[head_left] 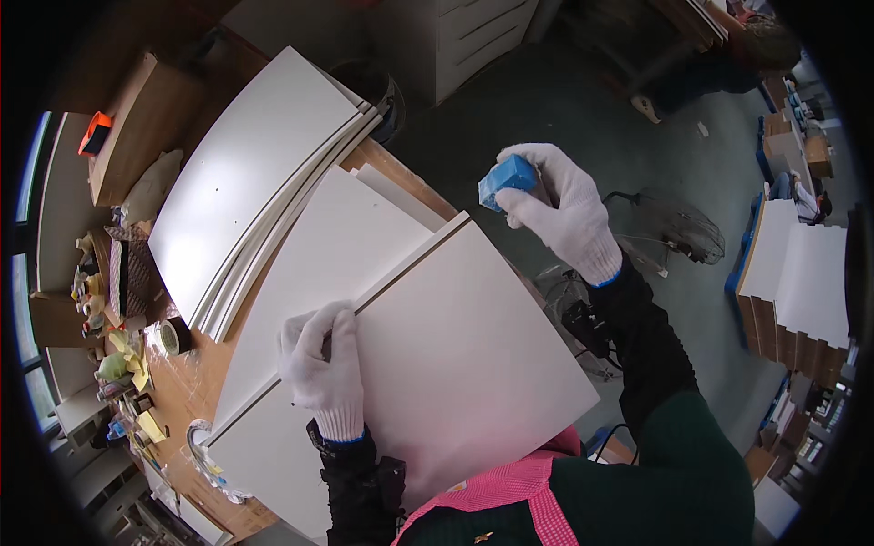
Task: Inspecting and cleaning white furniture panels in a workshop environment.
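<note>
Sleeve (678, 464); hands (566, 214) (326, 362): right around block (507, 182); left on panel (482, 337)

Tape roll (175, 337) and wire-caged fan (683, 227)

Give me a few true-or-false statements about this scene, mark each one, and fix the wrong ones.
1. The right hand holds a blue block. True.
2. The left hand is bare. False: it wears a white glove.
3. The left hand touches a white panel. True.
4. The blue block lies on the white panel. False: the right hand holds it off the panel.
5. The person's apron is pink. True.
</note>
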### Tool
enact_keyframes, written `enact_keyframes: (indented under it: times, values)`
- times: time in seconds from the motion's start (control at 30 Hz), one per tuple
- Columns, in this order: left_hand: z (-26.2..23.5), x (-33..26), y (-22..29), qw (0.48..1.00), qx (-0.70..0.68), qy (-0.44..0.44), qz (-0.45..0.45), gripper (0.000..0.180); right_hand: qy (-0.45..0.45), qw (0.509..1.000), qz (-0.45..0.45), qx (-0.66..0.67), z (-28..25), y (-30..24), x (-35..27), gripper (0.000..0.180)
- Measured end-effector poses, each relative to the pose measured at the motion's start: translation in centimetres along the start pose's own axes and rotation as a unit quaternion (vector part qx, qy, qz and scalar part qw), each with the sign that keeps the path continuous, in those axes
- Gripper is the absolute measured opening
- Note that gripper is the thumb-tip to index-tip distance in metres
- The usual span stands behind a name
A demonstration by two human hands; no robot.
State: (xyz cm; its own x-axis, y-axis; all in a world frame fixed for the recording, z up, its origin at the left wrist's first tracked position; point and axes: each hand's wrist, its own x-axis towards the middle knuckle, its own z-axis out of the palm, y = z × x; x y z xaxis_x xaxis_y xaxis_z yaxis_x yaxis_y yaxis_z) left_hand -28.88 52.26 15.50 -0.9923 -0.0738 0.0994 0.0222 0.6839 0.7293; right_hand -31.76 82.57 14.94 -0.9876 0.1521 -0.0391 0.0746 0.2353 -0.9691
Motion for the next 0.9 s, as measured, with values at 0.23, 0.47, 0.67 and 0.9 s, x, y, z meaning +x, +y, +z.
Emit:
enact_keyframes:
  times: [0.23, 0.47, 0.67, 0.9]
  values:
    - [0.1, -0.3, -0.3, 0.999, -0.013, -0.025, -0.015, 0.013, -0.04, 0.999, 0.01, -0.02, 0.7, -0.7, 0.7, 0.032]
    - [0.3, 0.0, -0.1, 1.0, -0.009, -0.004, -0.024, 0.014, -0.042, 0.997, -0.018, -0.067, 1.0, 0.2, 1.3, 0.034]
    - [0.3, -0.1, -0.2, 1.0, 0.016, -0.004, -0.01, 0.013, -0.036, 0.995, -0.049, -0.074, 1.3, -0.7, 1.2, 0.028]
    - [0.2, -0.1, 0.0, 1.0, 0.01, -0.005, -0.009, 0.013, -0.01, 0.995, -0.053, -0.089, 1.2, 0.0, 1.3, 0.029]
